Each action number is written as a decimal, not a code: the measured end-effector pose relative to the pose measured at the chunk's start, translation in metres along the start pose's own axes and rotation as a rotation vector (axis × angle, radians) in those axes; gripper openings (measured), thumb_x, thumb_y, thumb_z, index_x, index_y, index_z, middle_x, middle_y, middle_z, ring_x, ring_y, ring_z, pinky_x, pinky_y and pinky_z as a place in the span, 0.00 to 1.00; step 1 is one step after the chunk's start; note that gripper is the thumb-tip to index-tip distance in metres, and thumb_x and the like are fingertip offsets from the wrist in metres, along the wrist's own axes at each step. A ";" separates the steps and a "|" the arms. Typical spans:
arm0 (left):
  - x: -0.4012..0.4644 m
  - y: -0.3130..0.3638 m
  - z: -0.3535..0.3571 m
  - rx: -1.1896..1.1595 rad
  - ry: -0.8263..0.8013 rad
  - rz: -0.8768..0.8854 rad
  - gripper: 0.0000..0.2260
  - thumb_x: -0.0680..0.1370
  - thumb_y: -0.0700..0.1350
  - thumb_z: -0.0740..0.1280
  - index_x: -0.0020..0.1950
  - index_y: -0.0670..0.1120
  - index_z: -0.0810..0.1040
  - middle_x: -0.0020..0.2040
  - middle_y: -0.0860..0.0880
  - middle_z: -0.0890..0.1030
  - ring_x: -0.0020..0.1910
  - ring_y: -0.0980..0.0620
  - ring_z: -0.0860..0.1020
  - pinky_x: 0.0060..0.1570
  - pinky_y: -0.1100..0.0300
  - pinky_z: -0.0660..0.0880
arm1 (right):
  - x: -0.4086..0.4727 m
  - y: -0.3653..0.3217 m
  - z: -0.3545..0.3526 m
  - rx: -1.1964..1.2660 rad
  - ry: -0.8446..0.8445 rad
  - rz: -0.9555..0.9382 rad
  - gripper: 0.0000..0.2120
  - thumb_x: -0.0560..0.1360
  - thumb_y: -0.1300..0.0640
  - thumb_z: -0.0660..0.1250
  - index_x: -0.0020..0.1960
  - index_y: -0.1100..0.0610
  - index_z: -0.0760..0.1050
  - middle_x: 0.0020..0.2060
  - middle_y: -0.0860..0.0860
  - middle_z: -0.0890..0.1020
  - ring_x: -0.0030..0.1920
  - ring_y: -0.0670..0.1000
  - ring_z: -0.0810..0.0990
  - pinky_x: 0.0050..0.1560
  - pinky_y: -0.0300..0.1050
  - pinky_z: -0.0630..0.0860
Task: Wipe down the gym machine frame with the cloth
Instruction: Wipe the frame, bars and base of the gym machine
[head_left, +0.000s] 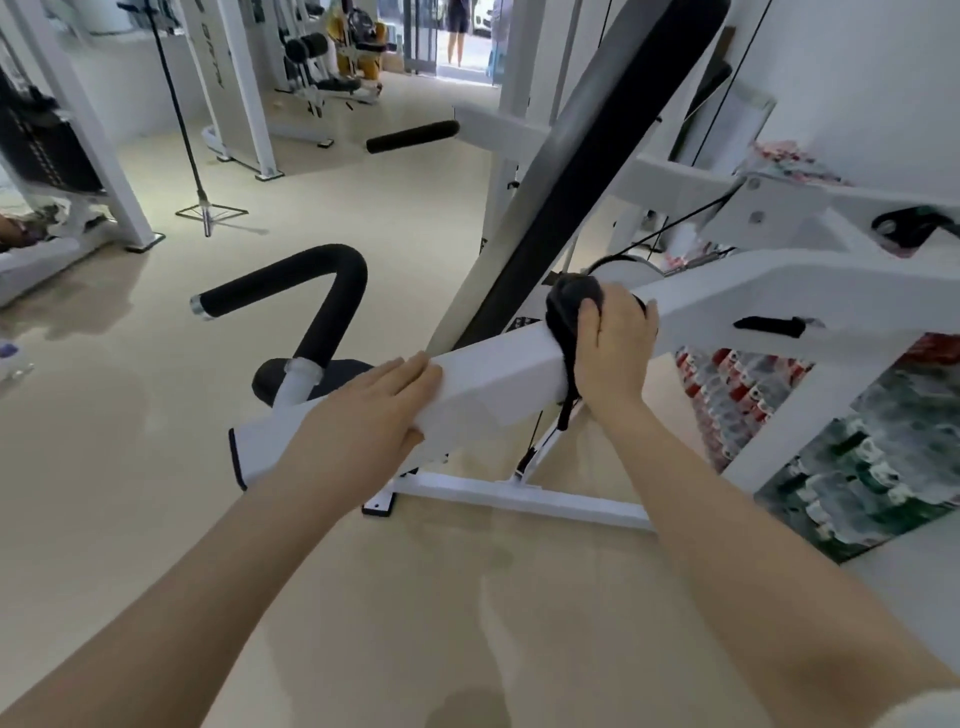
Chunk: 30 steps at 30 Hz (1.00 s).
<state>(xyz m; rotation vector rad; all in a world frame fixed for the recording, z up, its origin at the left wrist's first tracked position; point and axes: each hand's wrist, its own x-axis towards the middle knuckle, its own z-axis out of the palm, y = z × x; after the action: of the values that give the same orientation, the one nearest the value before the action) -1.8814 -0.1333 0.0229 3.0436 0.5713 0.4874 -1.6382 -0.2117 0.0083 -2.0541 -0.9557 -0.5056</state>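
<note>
Cloth, dark, is wrapped over the white frame beam, clenched in the right hand. Left hand lies flat, steadying the beam. Wiping appears underway; most of the frame likely remains.

Along the white frame beam the stretch between the left hand and the right hand lies bare. At 12 o'clock of it a black slanted bar blocks the way; at 10 o'clock a black padded handle juts up. At 6 o'clock open beige floor spreads
</note>
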 end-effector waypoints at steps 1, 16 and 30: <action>0.001 -0.005 -0.005 -0.020 -0.031 0.049 0.26 0.62 0.36 0.77 0.59 0.37 0.77 0.59 0.38 0.79 0.52 0.40 0.81 0.41 0.48 0.79 | -0.012 -0.008 0.005 0.072 0.050 0.109 0.15 0.79 0.56 0.52 0.60 0.59 0.72 0.57 0.56 0.76 0.61 0.57 0.71 0.69 0.48 0.55; -0.028 -0.106 -0.020 -0.503 -0.241 0.405 0.20 0.79 0.42 0.53 0.71 0.45 0.66 0.72 0.54 0.63 0.71 0.59 0.60 0.64 0.79 0.48 | -0.103 -0.149 0.031 0.742 0.220 1.010 0.19 0.82 0.50 0.49 0.73 0.45 0.53 0.62 0.48 0.71 0.57 0.49 0.72 0.55 0.44 0.68; -0.035 -0.110 -0.016 -1.014 -0.264 0.207 0.17 0.81 0.37 0.54 0.65 0.51 0.72 0.65 0.63 0.67 0.64 0.67 0.65 0.58 0.83 0.57 | -0.146 -0.193 0.051 0.656 0.090 0.943 0.12 0.74 0.41 0.57 0.55 0.43 0.69 0.52 0.50 0.80 0.52 0.52 0.79 0.58 0.54 0.75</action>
<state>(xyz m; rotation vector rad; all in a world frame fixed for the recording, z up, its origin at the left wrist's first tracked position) -1.9559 -0.0438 0.0211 2.1268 -0.0347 0.2445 -1.8784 -0.1608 -0.0178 -1.6015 -0.0001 0.2077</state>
